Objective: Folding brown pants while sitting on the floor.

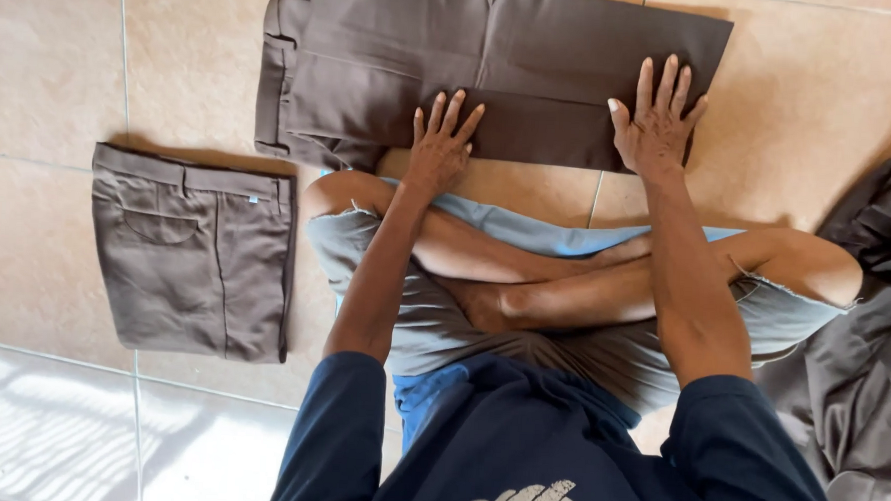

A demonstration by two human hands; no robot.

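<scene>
Both hands, left hand (440, 145) and right hand (660, 120), lie released, palms flat on the brown trousers (504, 63) at upper centre on the floor (53, 53), probably smoothing the fold.

Single head-worn view, looking steeply down, close over lap and tiled floor (53, 53)
</scene>
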